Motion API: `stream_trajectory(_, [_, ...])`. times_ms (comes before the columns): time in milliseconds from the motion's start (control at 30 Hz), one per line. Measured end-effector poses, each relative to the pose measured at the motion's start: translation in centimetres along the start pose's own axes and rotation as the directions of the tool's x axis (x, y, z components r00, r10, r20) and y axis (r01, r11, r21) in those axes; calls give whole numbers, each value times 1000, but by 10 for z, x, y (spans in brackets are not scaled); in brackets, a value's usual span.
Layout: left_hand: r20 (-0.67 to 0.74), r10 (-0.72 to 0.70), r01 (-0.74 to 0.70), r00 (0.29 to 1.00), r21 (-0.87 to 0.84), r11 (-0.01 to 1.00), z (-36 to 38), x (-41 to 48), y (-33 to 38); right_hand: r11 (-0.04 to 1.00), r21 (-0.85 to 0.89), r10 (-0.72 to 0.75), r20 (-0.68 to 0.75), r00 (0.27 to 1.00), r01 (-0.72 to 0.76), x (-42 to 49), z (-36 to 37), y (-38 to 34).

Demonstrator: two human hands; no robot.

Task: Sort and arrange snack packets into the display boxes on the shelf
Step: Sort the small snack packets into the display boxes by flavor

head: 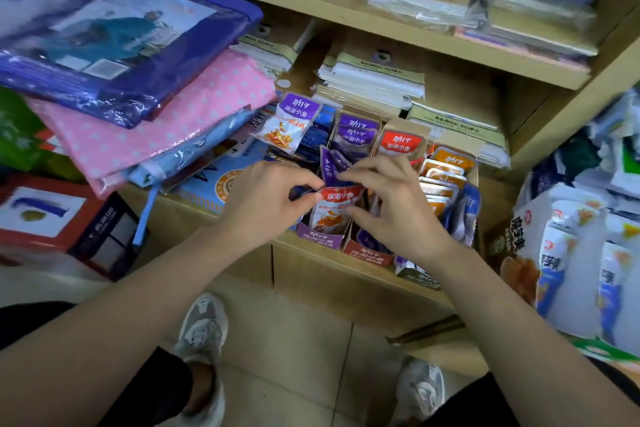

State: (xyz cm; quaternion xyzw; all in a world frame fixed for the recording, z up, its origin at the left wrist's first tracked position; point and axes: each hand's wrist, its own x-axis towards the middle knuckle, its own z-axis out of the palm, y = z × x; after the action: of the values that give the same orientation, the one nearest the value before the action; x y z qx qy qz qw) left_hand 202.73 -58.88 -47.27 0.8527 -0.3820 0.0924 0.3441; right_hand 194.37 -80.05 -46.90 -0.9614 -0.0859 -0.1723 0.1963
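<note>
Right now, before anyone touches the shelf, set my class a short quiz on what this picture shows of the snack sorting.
1. True or false: the right hand touches the purple packets.
2. The front packet, between the left hand and the right hand, has a top that is: A red, B green, C yellow.
3. Fill in: the row of packets to the right of the right hand is ___.
Key: 1 true; 2 A; 3 orange.

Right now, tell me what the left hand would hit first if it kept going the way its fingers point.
The red-topped packet standing in the purple box: the left hand pinches at its top corner. Just beyond sits the right hand, pinching a purple packet; depth between them is unclear.
</note>
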Motion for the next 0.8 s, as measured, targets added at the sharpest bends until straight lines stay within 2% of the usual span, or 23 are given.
stream_trajectory(167, [136,-104,121,985,-131,984,-7,1,-7,999,48,-2,-36,999,3,2,2,0])
stream_trajectory(267, [142,-236,265,961,-237,935,-15,4,-17,989,131,60,46,997,-66,0,-5,4])
stream_trajectory(400, [116,-344,363,932,-256,896,-22,3,-17,983,152,82,117,990,-100,-3,-8,10])
stream_trajectory(533, [333,-309,430,891,-400,809,-31,3,3,979,185,70,91,993,-86,-3,1,0])
stream_trajectory(567, [312,-307,420,899,-422,803,-33,6,3,977,203,44,90,995,-61,-1,5,-3])
stream_trajectory(600, [220,-324,390,920,-435,812,-34,10,0,973,226,18,100,995,-40,0,8,-6])
stream_trajectory(667, [-72,-321,281,944,-328,902,-38,23,-16,969,247,-29,143,989,-7,4,11,-10])
stream_trajectory(700, [-152,-273,237,950,-216,947,-42,29,-27,973,231,-49,162,986,11,6,11,-11])
stream_trajectory(733, [-150,-215,201,965,-101,974,-45,35,-36,979,201,-67,179,982,30,8,12,-12])
stream_trajectory(800, [1,-140,140,990,30,990,-45,42,-56,987,141,-100,200,975,73,11,14,-14])
